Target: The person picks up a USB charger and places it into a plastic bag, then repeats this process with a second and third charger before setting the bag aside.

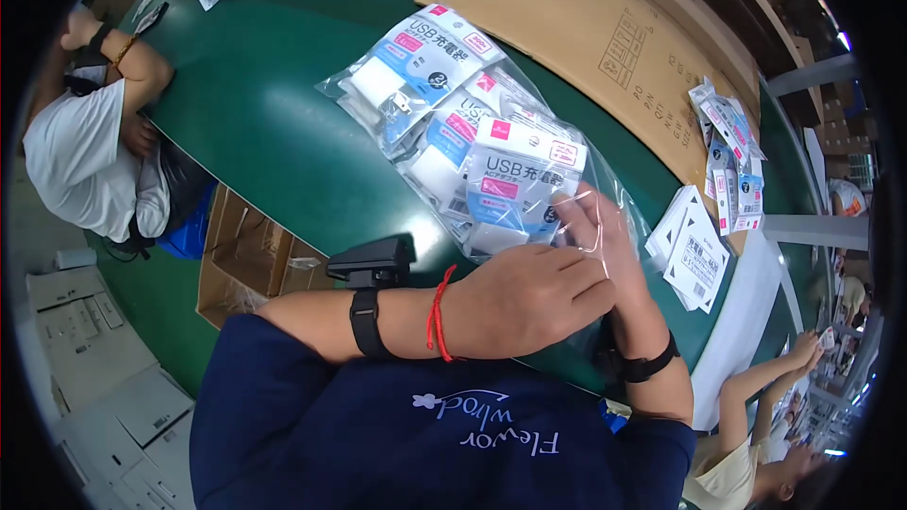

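A large clear plastic bag [605, 184] lies on the green table in front of me, filled with several white, blue and pink packs of USB chargers [529, 170]. White plug bodies show through the packs' windows. My left hand [534, 297], with a red string at its wrist, reaches across to the bag's near right end. Its fingers are closed, pinched on the film there. Beside it, my right hand [600, 222] has bent fingers on the same end of the bag, close to the nearest charger pack. The left hand partly hides the bag's mouth.
A flat brown cardboard sheet [586, 28] lies along the table's far side. At right are white printed cards [694, 260] and more charger packs [732, 161]. An open carton [246, 246] stands left below the table edge. Other people work at left and lower right.
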The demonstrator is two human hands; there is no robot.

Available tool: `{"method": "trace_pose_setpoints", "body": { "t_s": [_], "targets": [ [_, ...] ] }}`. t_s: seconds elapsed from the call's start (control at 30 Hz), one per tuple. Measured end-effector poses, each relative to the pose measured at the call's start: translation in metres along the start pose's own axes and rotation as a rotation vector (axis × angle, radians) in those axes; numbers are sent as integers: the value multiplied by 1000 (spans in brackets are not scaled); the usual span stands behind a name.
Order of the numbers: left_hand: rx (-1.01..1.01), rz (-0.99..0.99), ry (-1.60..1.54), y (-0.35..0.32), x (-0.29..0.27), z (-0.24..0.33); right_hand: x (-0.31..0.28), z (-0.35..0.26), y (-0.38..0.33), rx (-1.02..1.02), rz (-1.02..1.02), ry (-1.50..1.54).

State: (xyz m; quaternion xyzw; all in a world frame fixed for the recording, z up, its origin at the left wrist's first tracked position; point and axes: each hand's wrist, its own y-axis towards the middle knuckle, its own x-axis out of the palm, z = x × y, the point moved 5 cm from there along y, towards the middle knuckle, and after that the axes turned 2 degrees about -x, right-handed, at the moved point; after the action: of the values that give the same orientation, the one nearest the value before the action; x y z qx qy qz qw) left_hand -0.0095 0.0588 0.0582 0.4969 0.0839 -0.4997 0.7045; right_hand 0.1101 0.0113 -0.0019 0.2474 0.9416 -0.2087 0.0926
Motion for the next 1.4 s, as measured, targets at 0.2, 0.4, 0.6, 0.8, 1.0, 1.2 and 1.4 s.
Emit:
{"method": "trace_pose_setpoints", "body": {
  "t_s": [0.2,0.4,0.6,0.8,1.0,1.2,1.4],
  "targets": [
    [33,-102,-67,-2,16,4,23,3,11,-55,104,448],
    [69,-29,-83,3,11,11,36,-8,24,-8,87,589],
    [60,-8,-63,1,9,7,33,-7,23,27,65,564],
    [26,-74,-112,-5,13,9,39,-14,23,1,57,647],
    [110,-76,-154,4,13,15,43,-16,26,14,-25,663],
    [20,21,-43,25,-42,-29,12,0,8,-369,19,359],
    [-110,-196,449,39,-24,-72,9,4,-9,22,-378,184]
  ]
}}
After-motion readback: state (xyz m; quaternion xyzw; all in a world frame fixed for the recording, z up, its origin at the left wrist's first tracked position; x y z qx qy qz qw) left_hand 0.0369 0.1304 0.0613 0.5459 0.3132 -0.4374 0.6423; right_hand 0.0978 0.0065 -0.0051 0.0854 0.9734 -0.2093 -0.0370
